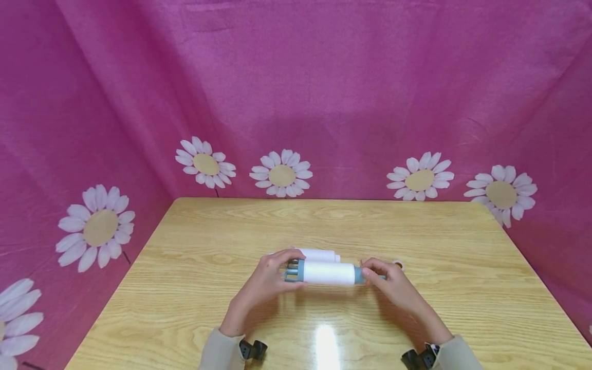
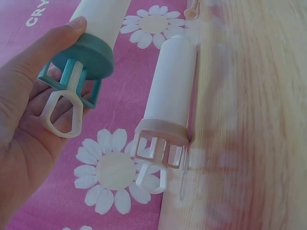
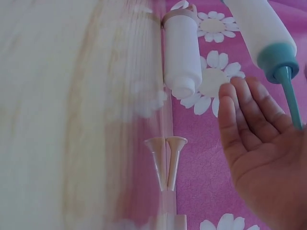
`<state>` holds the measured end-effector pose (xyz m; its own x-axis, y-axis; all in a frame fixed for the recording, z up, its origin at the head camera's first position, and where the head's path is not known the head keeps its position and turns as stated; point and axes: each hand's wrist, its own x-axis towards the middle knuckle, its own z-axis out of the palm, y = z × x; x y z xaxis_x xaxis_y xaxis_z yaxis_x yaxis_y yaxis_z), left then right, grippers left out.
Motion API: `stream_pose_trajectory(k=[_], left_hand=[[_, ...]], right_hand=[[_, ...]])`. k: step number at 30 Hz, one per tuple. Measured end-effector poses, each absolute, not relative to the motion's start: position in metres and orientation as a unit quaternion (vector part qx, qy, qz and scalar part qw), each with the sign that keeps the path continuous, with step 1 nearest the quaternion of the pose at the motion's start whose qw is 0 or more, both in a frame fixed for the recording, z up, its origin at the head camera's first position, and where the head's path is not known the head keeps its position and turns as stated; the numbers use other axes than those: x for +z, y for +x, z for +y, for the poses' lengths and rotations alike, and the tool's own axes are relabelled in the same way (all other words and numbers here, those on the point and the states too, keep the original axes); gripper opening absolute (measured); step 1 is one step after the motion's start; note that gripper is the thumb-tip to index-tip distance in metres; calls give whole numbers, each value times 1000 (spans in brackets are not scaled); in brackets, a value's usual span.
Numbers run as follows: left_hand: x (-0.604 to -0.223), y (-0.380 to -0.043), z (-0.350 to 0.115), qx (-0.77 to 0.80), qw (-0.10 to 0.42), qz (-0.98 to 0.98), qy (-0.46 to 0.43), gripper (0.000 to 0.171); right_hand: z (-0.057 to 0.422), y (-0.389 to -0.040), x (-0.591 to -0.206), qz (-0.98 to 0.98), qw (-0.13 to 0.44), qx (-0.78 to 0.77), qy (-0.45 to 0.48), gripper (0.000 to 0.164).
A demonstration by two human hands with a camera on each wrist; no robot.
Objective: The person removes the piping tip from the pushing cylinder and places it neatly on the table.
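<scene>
My left hand [image 1: 274, 275] grips the teal handle end of a white icing syringe [image 1: 329, 273], held level above the table. In the left wrist view, a whitish pull ring [image 2: 62, 115] sticks out past the teal collar [image 2: 88, 57], with the thumb on the barrel's edge. My right hand [image 1: 392, 282] pinches the long teal nozzle [image 3: 290, 98] at the other end; the contact lies mostly out of the right wrist view. Just behind, a second white syringe [image 2: 170, 81] with a beige collar and white pull ring lies on the table.
A loose beige cone-shaped nozzle [image 3: 176, 160] stands wide end up on the table, beyond my right hand. The wooden table [image 1: 222, 226] has a glossy surface. Pink cloth [image 1: 296, 77] with daisy prints hangs along its back and sides.
</scene>
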<state>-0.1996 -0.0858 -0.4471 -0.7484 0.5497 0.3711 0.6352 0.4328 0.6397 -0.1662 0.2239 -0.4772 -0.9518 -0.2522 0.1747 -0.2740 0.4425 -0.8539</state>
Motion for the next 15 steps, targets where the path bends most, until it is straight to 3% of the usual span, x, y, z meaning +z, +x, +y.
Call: stream_pose_trajectory(k=[6,10,15], left_hand=[[-447,-199,-85,-397,47,-847,-351,50],[-447,-199,-85,-395,49,-849,-347,50],[-447,-200,-86,-398,48,-850,-343,51]], right_hand=[[222,-167,-478,-843,-14,518,146,16],[221,-167,-478,-842,10,518,148,12],[220,-166,-480,-837,54,514,177,22]])
